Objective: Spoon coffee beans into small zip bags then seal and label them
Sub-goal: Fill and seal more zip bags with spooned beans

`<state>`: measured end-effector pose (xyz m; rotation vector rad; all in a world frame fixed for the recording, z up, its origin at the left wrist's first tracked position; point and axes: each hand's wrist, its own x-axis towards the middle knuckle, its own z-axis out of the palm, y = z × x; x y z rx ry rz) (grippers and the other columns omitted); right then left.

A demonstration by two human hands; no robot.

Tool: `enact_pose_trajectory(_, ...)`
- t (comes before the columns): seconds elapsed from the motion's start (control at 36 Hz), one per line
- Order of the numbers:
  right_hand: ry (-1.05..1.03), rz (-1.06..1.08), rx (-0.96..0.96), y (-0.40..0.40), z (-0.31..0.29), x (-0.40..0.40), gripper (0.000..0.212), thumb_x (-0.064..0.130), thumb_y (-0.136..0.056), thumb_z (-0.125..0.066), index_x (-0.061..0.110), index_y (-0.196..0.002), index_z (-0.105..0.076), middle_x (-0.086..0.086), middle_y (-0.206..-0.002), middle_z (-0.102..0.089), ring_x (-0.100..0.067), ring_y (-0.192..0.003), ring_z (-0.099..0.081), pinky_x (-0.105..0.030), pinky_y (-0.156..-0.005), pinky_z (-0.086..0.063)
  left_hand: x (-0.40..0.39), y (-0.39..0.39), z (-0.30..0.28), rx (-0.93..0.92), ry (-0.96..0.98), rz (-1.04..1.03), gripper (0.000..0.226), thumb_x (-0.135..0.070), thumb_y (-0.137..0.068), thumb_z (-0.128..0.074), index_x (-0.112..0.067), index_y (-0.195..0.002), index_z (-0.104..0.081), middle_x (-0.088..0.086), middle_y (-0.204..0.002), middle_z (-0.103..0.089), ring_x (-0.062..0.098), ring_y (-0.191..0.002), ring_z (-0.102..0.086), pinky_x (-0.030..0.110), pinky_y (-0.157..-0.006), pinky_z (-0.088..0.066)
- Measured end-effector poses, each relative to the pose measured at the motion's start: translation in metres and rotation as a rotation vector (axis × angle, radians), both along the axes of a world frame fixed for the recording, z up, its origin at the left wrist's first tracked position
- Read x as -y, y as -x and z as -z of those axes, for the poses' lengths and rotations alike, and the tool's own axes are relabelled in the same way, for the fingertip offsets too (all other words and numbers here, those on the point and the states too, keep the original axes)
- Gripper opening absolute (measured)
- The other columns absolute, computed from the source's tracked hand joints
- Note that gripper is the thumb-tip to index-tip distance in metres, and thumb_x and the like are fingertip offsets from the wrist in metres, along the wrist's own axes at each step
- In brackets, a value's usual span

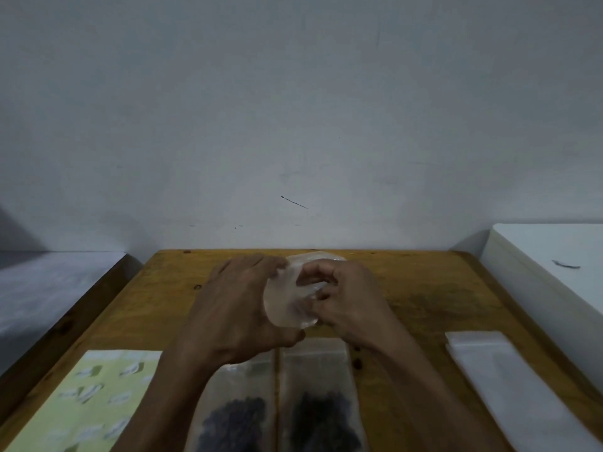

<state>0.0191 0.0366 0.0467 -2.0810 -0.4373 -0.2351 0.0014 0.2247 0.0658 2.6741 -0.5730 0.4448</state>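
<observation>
A warm yellow-brown wooden table (408, 288) was seen. Dark, nearly black beans were shown in two clear bags (318, 402). A pale yellow-green sheet (94, 396) was patterned with white and olive marks.

**Two bare hands and forearms, nothing worn**

Two arms are showing in the head view, entering from the lower edge of the frame. Both forearms are showing bare right down to that edge; no sleeve, cuff or glove is covering any part in view. The left hand (239, 308) is showing its back, with raised tendon lines and veins running toward the knuckles. The right hand (346, 296) is showing its knuckles and the upper sides of its fingers (the dim, soft picture is blurring the nails and finer detail). No ring, watch, bracelet or strap is appearing on either wrist or finger. The forearms are looking lean.
</observation>
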Motion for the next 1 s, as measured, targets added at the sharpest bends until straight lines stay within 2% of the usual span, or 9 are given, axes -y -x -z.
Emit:
enact_pose_trajectory(0.22, 0.058, 0.302, 0.003, -0.009, 0.001, 0.024, 0.002, 0.025, -0.089, -0.073, 0.026, -0.09, -0.073, 0.013, -0.094, -0.071, 0.004, -0.085, -0.063, -0.005, -0.064, -0.045, -0.01, -0.017, 0.011, -0.084, 0.067, -0.089, 0.099, -0.081, -0.045, -0.061, -0.031, -0.13, -0.054, -0.011, -0.124, -0.059, 0.012, -0.107, -0.052, 0.039, -0.09, -0.05)
enact_pose_trajectory(0.39, 0.376, 0.544, -0.317, -0.033, 0.027, 0.064, 0.061, 0.049, -0.09, -0.067, 0.016, -0.139, -0.052, -0.008, -0.14, -0.056, -0.027, -0.125, -0.055, -0.035, -0.095, -0.046, -0.021, -0.035, 0.019, -0.213, 0.054, -0.142, 0.118, -0.084, -0.037, -0.066, -0.028, -0.138, -0.047, -0.009, -0.129, -0.056, 0.012, -0.106, -0.053, 0.039, -0.088, -0.052)
enact_pose_trajectory(0.47, 0.037, 0.492, -0.493, -0.039, 0.042, 0.066, 0.061, 0.045, -0.086, -0.074, 0.013, -0.135, -0.056, -0.009, -0.117, -0.07, -0.021, -0.096, -0.07, -0.035, -0.078, -0.054, -0.017, -0.047, 0.021, -0.3, 0.023, -0.134, 0.122, -0.081, -0.038, -0.075, -0.027, -0.142, -0.042, -0.008, -0.132, -0.053, 0.012, -0.106, -0.051, 0.034, -0.087, -0.05)
enact_pose_trajectory(0.56, -0.362, 0.479, -0.51, -0.042, 0.053, 0.059, 0.033, 0.025, -0.085, -0.079, 0.006, -0.111, -0.068, -0.007, -0.079, -0.072, -0.009, -0.056, -0.064, -0.025, -0.054, -0.049, -0.008, -0.058, 0.025, -0.403, 0.012, -0.121, 0.116, -0.07, -0.045, -0.086, -0.027, -0.143, -0.04, -0.007, -0.133, -0.05, 0.013, -0.106, -0.049, 0.029, -0.083, -0.048)
enact_pose_trajectory(0.67, -0.595, 0.463, -0.51, -0.046, 0.053, 0.039, 0.015, 0.02, -0.091, -0.072, 0.013, -0.104, -0.072, -0.005, -0.074, -0.069, -0.013, -0.062, -0.061, -0.024, -0.059, -0.051, 0.003, -0.071, 0.028, -0.537, 0.048, -0.105, 0.116, -0.061, -0.047, -0.091, -0.027, -0.145, -0.039, -0.006, -0.13, -0.048, 0.017, -0.11, -0.051, 0.032, -0.085, -0.052)
enact_pose_trajectory(0.72, -0.495, 0.482, -0.409, -0.046, 0.054, 0.031, 0.012, 0.025, -0.096, -0.066, 0.018, -0.103, -0.072, -0.003, -0.073, -0.069, -0.012, -0.061, -0.061, -0.026, -0.058, -0.05, 0.006, -0.075, 0.03, -0.574, 0.055, -0.103, 0.116, -0.06, -0.047, -0.092, -0.027, -0.144, -0.039, -0.009, -0.122, -0.044, 0.018, -0.109, -0.05, 0.032, -0.085, -0.052)
enact_pose_trajectory(0.81, -0.021, 0.426, -0.028, -0.038, 0.057, 0.029, 0.021, 0.031, -0.102, -0.054, 0.024, -0.099, -0.073, 0.004, -0.077, -0.066, -0.001, -0.068, -0.056, -0.013, -0.059, -0.038, 0.009, -0.079, 0.033, -0.607, 0.068, -0.101, 0.114, -0.059, -0.048, -0.091, -0.027, -0.144, -0.039, -0.009, -0.122, -0.046, 0.017, -0.108, -0.05, 0.029, -0.082, -0.051)
enact_pose_trajectory(0.89, 0.284, 0.373, 0.338, -0.031, 0.062, 0.031, 0.015, 0.017, -0.099, -0.061, 0.014, -0.107, -0.073, 0.002, -0.084, -0.054, 0.0, -0.069, -0.041, -0.008, -0.056, -0.025, 0.009, -0.081, 0.036, -0.61, 0.104, -0.118, 0.113, -0.057, -0.048, -0.092, -0.025, -0.144, -0.04, -0.009, -0.119, -0.046, 0.015, -0.106, -0.05, 0.021, -0.071, -0.045)
enact_pose_trajectory(1.0, 0.54, 0.32, 0.311, -0.031, 0.08, 0.026, 0.018, 0.008, -0.091, -0.069, 0.01, -0.109, -0.07, -0.004, -0.091, -0.054, -0.013, -0.06, -0.048, -0.015, -0.046, -0.028, 0.009, -0.08, 0.04, -0.594, 0.143, -0.141, 0.116, -0.059, -0.047, -0.091, -0.023, -0.144, -0.039, -0.01, -0.117, -0.044, 0.014, -0.104, -0.049, 0.018, -0.066, -0.041)
